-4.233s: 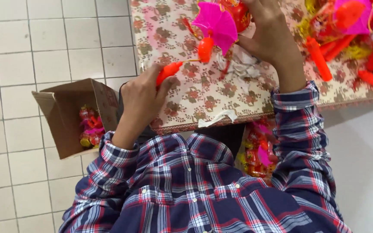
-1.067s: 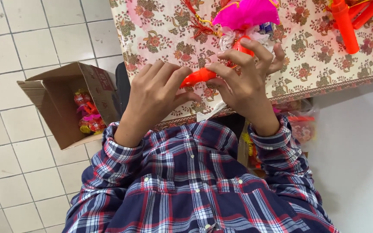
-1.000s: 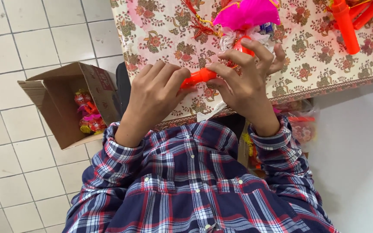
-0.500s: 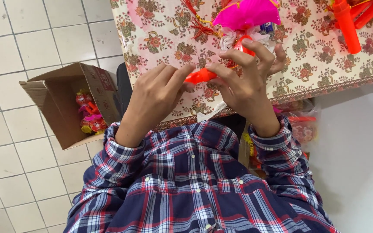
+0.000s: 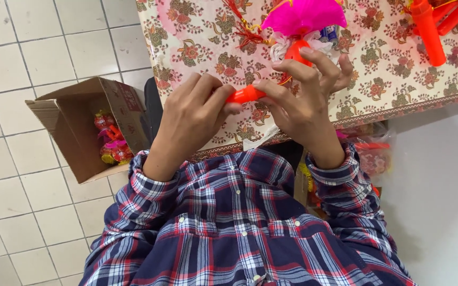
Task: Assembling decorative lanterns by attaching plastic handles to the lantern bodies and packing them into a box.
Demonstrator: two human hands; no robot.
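Orange plastic stick (image 5: pixel 246 94) lies level, pink-topped toy (image 5: pixel 302 21) above.

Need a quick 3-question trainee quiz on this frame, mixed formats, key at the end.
1. True or false: both hands grip the orange tube.
2. Where is the cardboard box? A) on the table B) on the tiled floor C) on the person's lap
3. Fill in: the pink paper top sits above the ____ hand.

Key:
1. True: left hand and right hand both pinch it.
2. B, beside the flowered tablecloth.
3. right
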